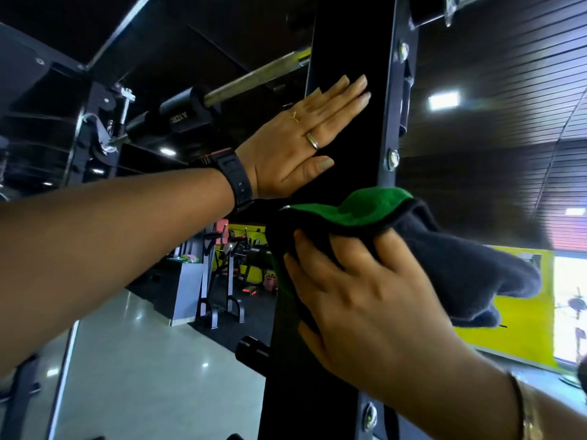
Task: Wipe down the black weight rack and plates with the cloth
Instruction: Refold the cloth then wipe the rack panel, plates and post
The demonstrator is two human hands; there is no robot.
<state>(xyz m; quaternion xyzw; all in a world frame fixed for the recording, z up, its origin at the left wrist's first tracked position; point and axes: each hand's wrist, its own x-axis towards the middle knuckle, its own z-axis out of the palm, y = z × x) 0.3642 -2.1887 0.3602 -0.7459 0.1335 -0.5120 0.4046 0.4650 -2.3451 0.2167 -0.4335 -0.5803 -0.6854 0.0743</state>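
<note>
- Two hands are in play. Nearest the camera, at 5 o'clock in the view, the right hand [374, 300] lies on the cloth [444, 258] with fingers spread, pushing it into the metal. The thumb is hidden, so I can't tell whether it pinches underneath.
- The cloth, black with a green face, sits pressed on the black rack upright [346, 42] at mid-frame. Its loose tail hangs off toward 3 o'clock, clear of the post.
- My call: fold that tail under the palm so the whole pad works, then run long strokes from 12 to 6 with even pressure.
- Just beyond, at 10 o'clock from the cloth, the left hand [295, 144] is flat on the upright, fingers straight and together, holding nothing. It looks like a brace.
- That hand covers unwiped metal, so it should shift as the cloth climbs.
- Along the post's 3 o'clock edge sit bolts [394, 158]. A fingertip through the cloth should work around each head.
- Farther off, at 11 o'clock, a barbell [254, 81] rests across the frame. No plates are plainly in view, so they look like a later job.
</note>
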